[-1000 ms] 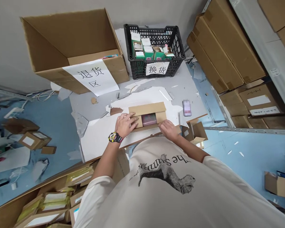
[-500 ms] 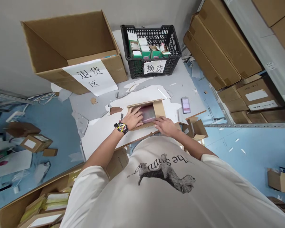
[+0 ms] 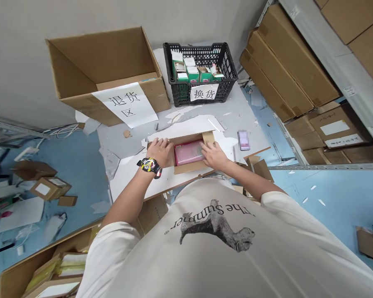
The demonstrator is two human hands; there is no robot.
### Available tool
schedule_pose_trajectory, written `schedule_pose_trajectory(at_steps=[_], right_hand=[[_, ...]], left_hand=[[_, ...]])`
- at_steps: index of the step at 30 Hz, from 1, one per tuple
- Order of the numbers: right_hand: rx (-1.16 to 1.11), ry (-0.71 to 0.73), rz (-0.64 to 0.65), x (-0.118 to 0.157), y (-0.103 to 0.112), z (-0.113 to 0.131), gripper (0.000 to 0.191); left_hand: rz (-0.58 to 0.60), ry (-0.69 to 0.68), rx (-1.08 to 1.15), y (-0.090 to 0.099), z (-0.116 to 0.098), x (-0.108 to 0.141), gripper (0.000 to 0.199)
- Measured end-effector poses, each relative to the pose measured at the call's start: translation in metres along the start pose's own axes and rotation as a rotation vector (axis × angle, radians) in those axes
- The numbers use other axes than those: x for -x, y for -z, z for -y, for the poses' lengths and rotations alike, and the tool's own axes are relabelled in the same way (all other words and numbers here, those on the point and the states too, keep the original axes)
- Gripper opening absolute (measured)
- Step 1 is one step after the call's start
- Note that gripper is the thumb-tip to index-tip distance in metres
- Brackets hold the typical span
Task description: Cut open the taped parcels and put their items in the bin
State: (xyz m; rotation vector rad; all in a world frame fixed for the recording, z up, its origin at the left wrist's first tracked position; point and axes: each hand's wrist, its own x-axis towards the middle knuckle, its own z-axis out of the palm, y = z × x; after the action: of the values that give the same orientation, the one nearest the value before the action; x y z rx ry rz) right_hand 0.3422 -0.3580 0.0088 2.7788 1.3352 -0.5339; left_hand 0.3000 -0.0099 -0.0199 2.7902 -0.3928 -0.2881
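An open cardboard box [image 3: 190, 169] lies in front of me near the table's front edge. Inside it sits a flat pink-red package [image 3: 188, 154], apparently under clear plastic. My left hand [image 3: 160, 152], with a black and yellow watch [image 3: 149, 165] at the wrist, lies on the box's left flap, fingers stretched out. At the box's right end is my right hand [image 3: 214, 155], its fingers apart and resting by the right flap and the package's edge. Whether those fingertips touch the package is unclear.
A large open carton [image 3: 108, 54] with a paper sign stands at the back left. Beside it is a black crate [image 3: 180, 93] holding several green-and-white boxes [image 3: 192, 74]. A phone [image 3: 244, 140] lies right of my hands. Torn paper litters the table [image 3: 127, 182]; stacked cartons [image 3: 294, 70] fill the right.
My left hand has moved left, off the box's opening and onto its left flap, so more of the pink package shows. My right hand has shifted up along the right end.
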Motion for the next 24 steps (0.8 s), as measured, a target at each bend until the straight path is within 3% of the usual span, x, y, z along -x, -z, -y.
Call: schedule_pose_trajectory(at_steps=[6, 9, 11, 13, 19, 24], right_hand=[[0.079, -0.094, -0.085, 0.011, -0.002, -0.018, 0.070], [0.099, -0.221, -0.147, 0.021, -0.009, -0.032, 0.097], [0.105, -0.296, -0.165, 0.025, -0.014, -0.037, 0.116], [0.109, -0.346, -0.140, 0.027, -0.021, -0.040, 0.124], [0.005, -0.400, 0.047, 0.017, -0.042, -0.043, 0.103], [-0.040, -0.406, 0.047, 0.003, -0.053, -0.047, 0.093]], left_hand=[[-0.105, 0.098, -0.025, -0.019, -0.029, 0.013, 0.141], [-0.156, 0.108, -0.024, -0.027, -0.039, 0.018, 0.155], [-0.156, 0.048, -0.033, -0.030, -0.040, 0.019, 0.144], [-0.147, -0.033, -0.049, -0.031, -0.039, 0.018, 0.127], [-0.132, -0.216, -0.062, -0.028, -0.029, 0.001, 0.105], [-0.065, -0.359, -0.073, -0.025, -0.031, -0.017, 0.084]])
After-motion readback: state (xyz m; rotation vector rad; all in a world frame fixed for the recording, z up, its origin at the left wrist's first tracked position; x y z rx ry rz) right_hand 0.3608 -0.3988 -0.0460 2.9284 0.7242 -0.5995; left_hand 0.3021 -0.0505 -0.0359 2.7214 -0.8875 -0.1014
